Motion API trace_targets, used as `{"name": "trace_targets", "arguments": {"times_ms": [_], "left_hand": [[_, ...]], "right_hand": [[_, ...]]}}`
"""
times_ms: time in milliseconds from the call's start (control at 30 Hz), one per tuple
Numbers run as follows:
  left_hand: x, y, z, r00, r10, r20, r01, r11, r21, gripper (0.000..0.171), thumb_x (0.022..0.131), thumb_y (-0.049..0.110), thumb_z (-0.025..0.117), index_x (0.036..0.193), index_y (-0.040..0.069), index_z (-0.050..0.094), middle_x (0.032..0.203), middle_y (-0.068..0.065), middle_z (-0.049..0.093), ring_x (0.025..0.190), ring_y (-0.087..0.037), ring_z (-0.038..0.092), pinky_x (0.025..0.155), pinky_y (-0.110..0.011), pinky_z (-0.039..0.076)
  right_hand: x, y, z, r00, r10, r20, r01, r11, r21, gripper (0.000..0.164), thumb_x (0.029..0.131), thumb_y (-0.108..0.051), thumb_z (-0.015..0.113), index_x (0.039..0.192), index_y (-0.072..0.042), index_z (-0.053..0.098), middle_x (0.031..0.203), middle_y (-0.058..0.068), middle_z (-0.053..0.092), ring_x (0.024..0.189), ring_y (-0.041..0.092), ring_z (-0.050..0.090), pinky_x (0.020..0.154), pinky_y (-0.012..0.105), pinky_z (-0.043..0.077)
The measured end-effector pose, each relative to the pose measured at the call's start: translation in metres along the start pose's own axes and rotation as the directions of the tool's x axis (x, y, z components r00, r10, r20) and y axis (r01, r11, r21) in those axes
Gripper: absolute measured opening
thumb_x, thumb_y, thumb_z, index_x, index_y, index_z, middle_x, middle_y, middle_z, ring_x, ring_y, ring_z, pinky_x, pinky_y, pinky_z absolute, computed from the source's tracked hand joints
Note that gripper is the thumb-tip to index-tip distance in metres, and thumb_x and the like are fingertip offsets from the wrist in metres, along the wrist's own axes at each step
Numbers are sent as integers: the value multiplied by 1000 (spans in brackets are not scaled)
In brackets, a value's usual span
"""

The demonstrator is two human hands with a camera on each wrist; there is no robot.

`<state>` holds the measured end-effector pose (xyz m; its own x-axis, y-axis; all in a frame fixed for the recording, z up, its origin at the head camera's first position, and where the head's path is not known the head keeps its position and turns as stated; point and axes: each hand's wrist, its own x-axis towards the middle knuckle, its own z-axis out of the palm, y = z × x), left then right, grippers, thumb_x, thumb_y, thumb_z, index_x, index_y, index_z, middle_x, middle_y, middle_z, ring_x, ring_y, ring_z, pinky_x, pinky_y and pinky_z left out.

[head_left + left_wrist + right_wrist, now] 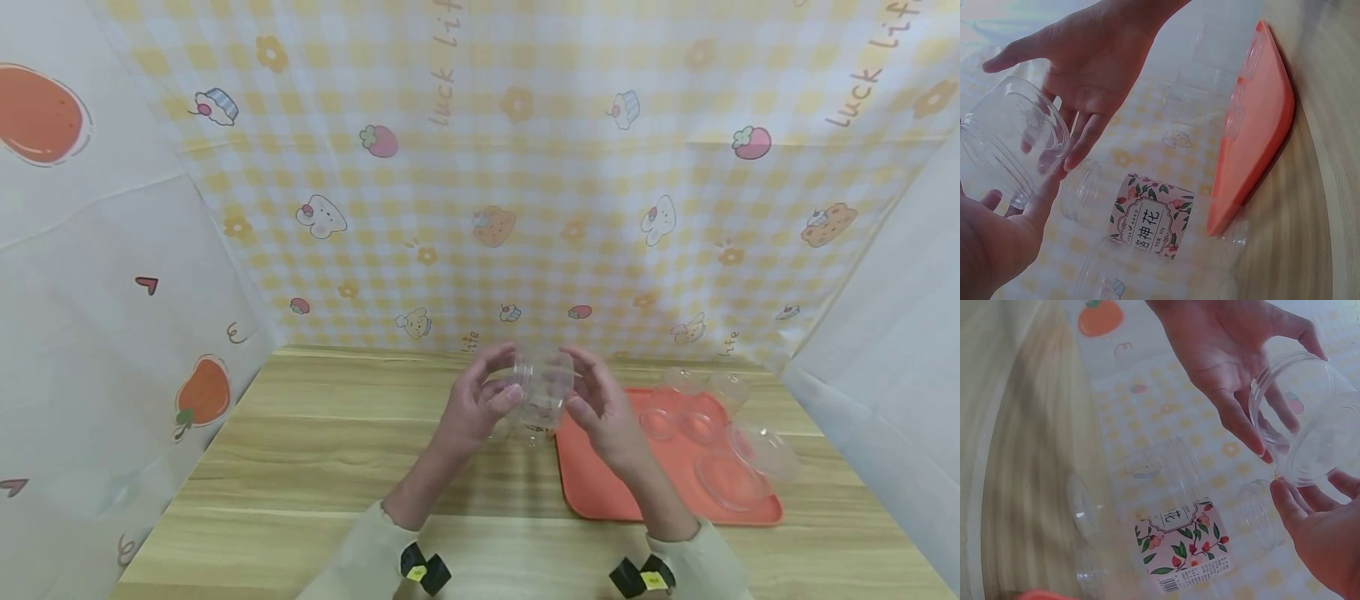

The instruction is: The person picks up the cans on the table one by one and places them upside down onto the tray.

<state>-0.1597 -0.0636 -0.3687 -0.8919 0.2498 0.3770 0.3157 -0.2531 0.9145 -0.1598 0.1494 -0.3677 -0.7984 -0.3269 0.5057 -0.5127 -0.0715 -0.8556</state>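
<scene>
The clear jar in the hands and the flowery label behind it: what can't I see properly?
- Flowery label: too small and blurred to read in the head view.
- Small print: too blurred in the right wrist view.
- Clear jar: cut off by the left edge in the left wrist view.

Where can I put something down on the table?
The table is bare between the left cloth and left hand; so is the near-left corner of the tray. Crowded: the tray's right side, with clear tubs, and the middle, with a flowery jar.
</scene>
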Motion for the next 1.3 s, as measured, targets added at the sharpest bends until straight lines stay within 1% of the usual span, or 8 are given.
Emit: {"name": "trace_targets", "arguments": {"times_ms": [167, 333, 600, 733, 900, 1100, 1167, 1300], "left_hand": [[0, -1, 2, 1000, -9, 16, 9, 1000, -2, 66, 90, 23, 67, 150, 8, 44, 145, -23, 45, 124, -36, 56, 95, -45, 54], [-1, -1, 2, 1000, -6, 19, 6, 1000, 6, 66, 90, 22, 66, 151, 6, 43, 145, -22, 45, 125, -37, 55, 95, -44, 54], [-2, 1, 0, 999, -8, 42, 8, 1000, 1, 63, 92, 22, 65, 150, 10, 44, 145, -20, 45, 126, -37, 54, 95, -45, 54], [-2, 2, -2, 999, -18, 51, 18, 1000, 16, 63, 92, 22, 65, 151, 12, 44, 146, -18, 45, 128, -37, 52, 95, -46, 54], [-2, 1, -3, 998, -36, 54, 35, 999, 21, 65, 91, 21, 65, 151, 12, 44, 148, -18, 44, 129, -37, 51, 96, -45, 53], [-2, 1, -3, 998, -35, 60, 35, 999, 8, 65, 90, 20, 67, 151, 13, 44, 148, -20, 43, 129, -36, 51, 96, -45, 53], [-2, 1, -3, 998, -35, 60, 35, 999, 3, 65, 90, 19, 67, 151, 13, 45, 147, -19, 44, 128, -36, 52, 96, -45, 53], [-2, 1, -5, 997, -35, 69, 35, 999, -2, 65, 91, 17, 67, 151, 11, 44, 146, -18, 45, 128, -36, 52, 96, -44, 53]], "right_hand": [[-1, 1, 2, 1000, 3, 21, -4, 999, 34, 54, 103, -21, 61, 152, -12, 40, 143, 30, 44, 124, 37, 56, 94, 47, 54], [-1, 1, 2, 1000, -5, 11, 5, 999, 42, 53, 103, -19, 61, 151, -10, 41, 141, 29, 47, 122, 38, 58, 94, 49, 54], [-2, 1, 4, 1000, -12, 14, 11, 998, 62, 51, 103, -15, 60, 150, -10, 42, 140, 31, 46, 122, 37, 58, 95, 56, 51], [-1, 2, 4, 1000, -15, 13, 15, 998, 58, 50, 103, -14, 60, 150, -8, 42, 140, 31, 46, 122, 39, 58, 96, 56, 51], [-1, 2, 3, 999, -42, 11, 42, 998, 55, 52, 103, -12, 60, 150, -1, 40, 138, 35, 46, 121, 44, 57, 97, 56, 50], [-1, 3, 2, 999, -51, 11, 51, 997, 53, 51, 102, -12, 61, 150, -6, 43, 138, 24, 51, 120, 43, 58, 97, 53, 51], [-1, 3, 2, 998, -56, 13, 55, 997, 50, 51, 102, -13, 61, 150, -5, 43, 138, 26, 50, 120, 43, 58, 97, 52, 51], [-1, 3, 1, 998, -65, 16, 64, 997, 54, 56, 102, -13, 62, 149, 5, 38, 138, 34, 47, 120, 43, 58, 97, 51, 51]]}}
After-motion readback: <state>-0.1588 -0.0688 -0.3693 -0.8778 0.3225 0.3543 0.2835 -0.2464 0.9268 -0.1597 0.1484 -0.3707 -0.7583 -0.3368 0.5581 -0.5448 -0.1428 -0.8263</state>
